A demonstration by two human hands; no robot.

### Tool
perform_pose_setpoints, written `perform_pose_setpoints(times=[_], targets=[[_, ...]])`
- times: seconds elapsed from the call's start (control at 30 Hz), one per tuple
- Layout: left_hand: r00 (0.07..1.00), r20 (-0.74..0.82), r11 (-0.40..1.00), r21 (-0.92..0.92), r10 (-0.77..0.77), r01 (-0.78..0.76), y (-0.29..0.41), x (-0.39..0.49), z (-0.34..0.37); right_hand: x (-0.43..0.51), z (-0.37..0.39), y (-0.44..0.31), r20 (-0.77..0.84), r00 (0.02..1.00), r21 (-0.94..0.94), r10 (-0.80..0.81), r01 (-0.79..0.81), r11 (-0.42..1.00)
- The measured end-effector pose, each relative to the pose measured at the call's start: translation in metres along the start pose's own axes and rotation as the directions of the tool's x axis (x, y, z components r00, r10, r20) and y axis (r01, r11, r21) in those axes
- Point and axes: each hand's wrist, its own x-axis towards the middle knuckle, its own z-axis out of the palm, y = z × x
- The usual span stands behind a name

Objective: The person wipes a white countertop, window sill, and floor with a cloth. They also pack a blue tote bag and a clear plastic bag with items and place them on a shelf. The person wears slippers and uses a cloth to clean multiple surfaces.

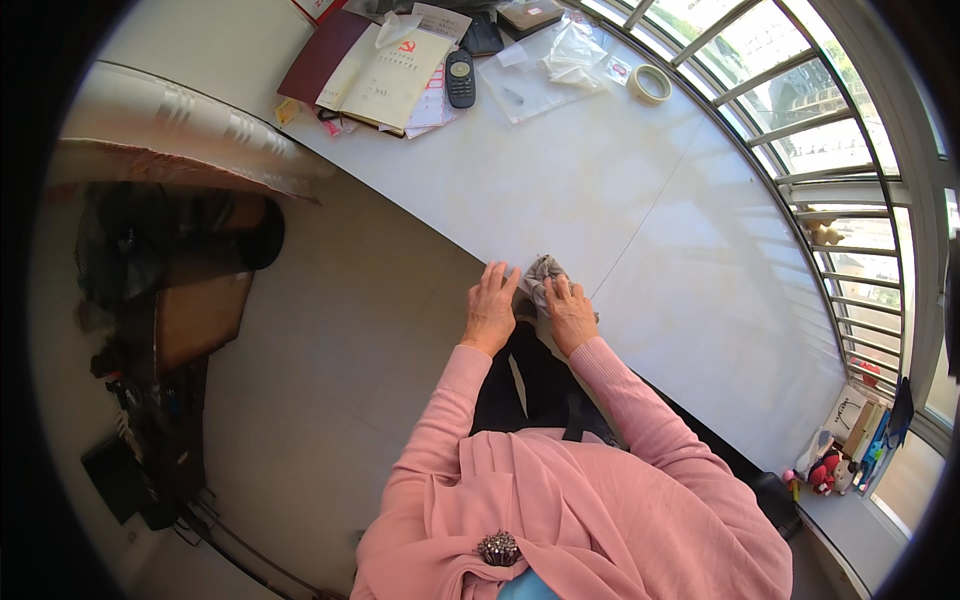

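Observation:
A crumpled grey cloth (541, 271) lies at the front edge of the white tabletop (555, 187). My right hand (571, 311) rests over the cloth, its fingers bent down onto it. Just to the left is my left hand (491, 306), at the table's edge with its fingers stretched forward and nothing in them. Whether its fingertips touch the edge, I cannot tell. Part of the cloth is hidden beneath my right hand.
At the table's far end lie an open book (390, 71), a black remote control (460, 79), clear plastic bags (574, 56) and a roll of tape (649, 84). A barred window (806, 112) runs along the right. Books and small toys (825, 472) stand at the lower right.

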Motion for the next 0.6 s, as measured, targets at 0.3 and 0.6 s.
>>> perform_pose_setpoints(times=[0.3,0.6], targets=[[1.000,-0.030,1.000,-0.015,-0.007,0.007,-0.001,-0.001,0.004,-0.006,0.012,0.005,-0.003,0.999,-0.026,-0.049,0.049,0.998],[0.997,-0.029,0.997,-0.023,-0.068,0.068,0.004,-0.006,0.006,0.033,-0.001,0.007,-0.096,0.990,0.048,-0.099,0.104,0.993]])
